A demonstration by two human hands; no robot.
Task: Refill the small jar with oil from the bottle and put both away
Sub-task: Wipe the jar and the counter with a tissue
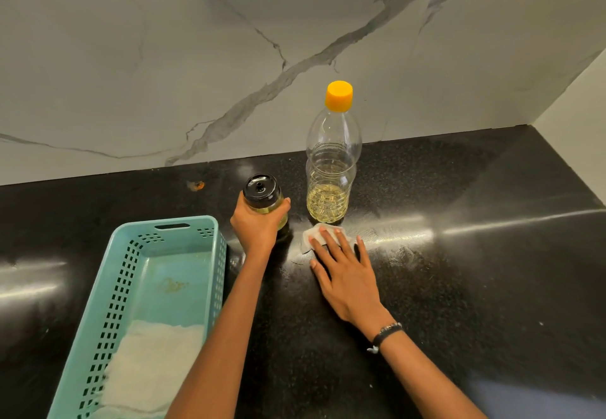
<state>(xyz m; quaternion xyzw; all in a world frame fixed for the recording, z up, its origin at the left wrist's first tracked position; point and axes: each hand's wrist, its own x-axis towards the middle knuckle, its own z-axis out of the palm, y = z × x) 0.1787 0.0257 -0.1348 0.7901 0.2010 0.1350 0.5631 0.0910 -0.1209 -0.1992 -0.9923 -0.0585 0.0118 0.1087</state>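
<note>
A small glass jar [263,195] with a black lid holds yellow oil, and my left hand [259,225] grips it around its body, on or just above the black counter. To its right a clear plastic bottle [332,169] with an orange cap stands upright, oil filling its bottom part. My right hand [344,271] lies flat with fingers spread, pressing a white tissue [313,236] onto the counter just in front of the bottle.
A teal perforated plastic basket [213,254] sits at the left, touching my left forearm, with a white cloth or paper in its near end. The black counter [459,287] shows smeared streaks to the right. A marble wall backs the counter and a wall corner closes the far right.
</note>
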